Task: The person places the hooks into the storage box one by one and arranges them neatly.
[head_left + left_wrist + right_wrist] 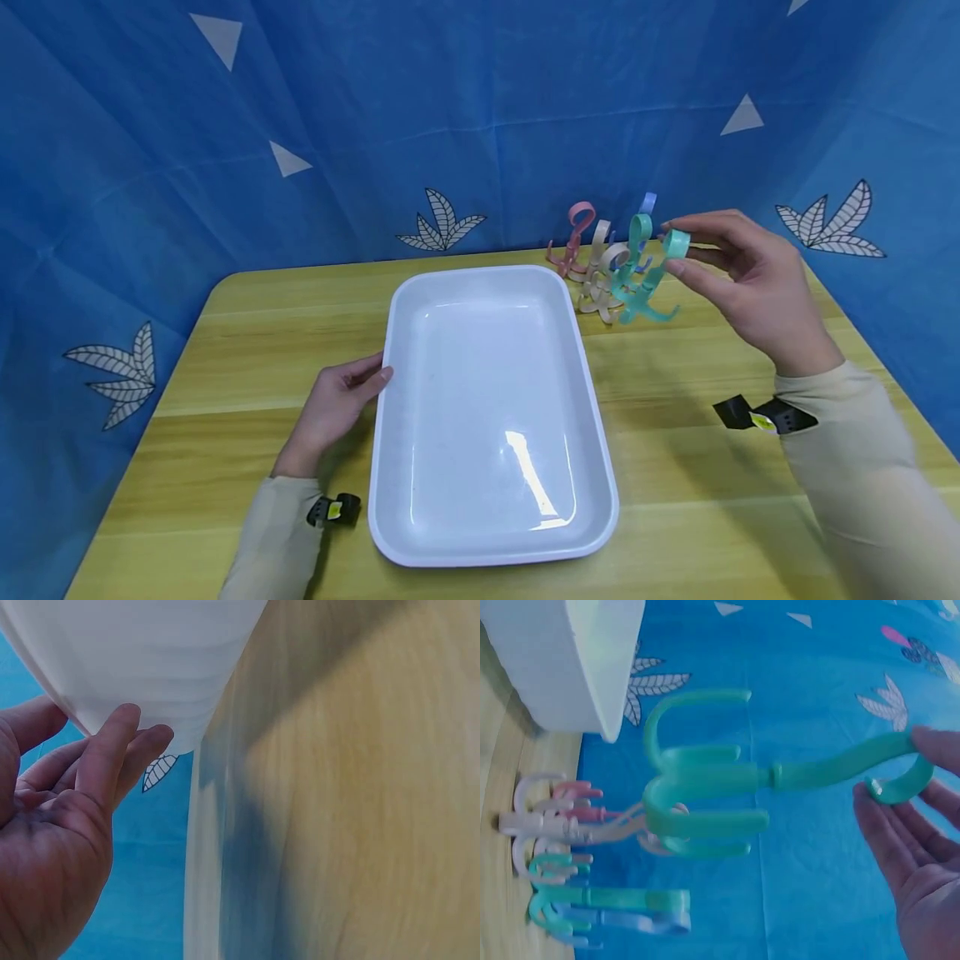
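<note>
In the head view my right hand [757, 283] pinches the curled top of a green rotating claw hook [651, 293] between thumb and fingers. The right wrist view shows this hook [712, 776] held up, its several curved prongs pointing back toward the hand. My left hand [339, 404] grips the left rim of a white rectangular tray [487, 400], thumb over the edge. Seen from the left wrist, the fingers [105, 761] lie against the tray's outer side. Beyond the tray's far right corner stand another green hook [640, 229], a pink hook [579, 218] and beige hooks [600, 237].
A blue hook [648, 202] stands behind the green ones. The wooden table [285, 333] reaches a blue patterned cloth [487, 125] at the back and sides. Each wrist wears a black strap [783, 417] with a small camera.
</note>
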`<state>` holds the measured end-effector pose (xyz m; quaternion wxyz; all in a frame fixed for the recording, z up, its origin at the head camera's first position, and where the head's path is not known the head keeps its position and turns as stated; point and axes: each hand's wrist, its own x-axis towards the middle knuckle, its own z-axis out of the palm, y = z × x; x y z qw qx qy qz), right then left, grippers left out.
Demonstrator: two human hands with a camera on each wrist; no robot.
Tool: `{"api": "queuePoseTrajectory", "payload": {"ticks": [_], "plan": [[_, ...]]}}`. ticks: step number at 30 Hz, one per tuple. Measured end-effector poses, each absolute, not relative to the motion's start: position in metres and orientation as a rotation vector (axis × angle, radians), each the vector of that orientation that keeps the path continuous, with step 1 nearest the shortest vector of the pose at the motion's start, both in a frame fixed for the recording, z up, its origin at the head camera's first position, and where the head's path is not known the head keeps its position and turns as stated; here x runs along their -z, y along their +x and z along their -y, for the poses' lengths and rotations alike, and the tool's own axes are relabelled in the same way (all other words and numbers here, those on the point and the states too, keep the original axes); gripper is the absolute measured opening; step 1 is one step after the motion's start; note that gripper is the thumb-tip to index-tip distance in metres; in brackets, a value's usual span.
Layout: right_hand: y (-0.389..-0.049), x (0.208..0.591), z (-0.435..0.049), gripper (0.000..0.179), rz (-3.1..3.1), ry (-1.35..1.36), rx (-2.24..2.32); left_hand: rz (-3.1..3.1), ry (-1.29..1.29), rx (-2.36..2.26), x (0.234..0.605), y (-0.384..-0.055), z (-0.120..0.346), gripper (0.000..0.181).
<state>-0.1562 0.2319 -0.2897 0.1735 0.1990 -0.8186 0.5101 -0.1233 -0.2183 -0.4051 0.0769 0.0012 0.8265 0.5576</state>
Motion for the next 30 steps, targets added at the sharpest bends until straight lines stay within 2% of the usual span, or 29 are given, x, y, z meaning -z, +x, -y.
{"api": "queuePoseTrajectory", "payload": {"ticks": [11,19,30], "plan": [[-0.168,0.284,-0.191,0.036,2.273,0.879,-1.613,-2.482,0.006,-1.661,0.406,-0.123,0.219,0.056],[-0.184,0.295,-0.167,0.031,2.252,0.974,-1.767,-2.463,-0.005,-1.678,0.407,-0.121,0.220,0.056],[-0.195,0.302,-0.133,0.032,2.428,1.033,-1.677,-2.445,0.037,-1.644,0.402,-0.123,0.223,0.058]]}}
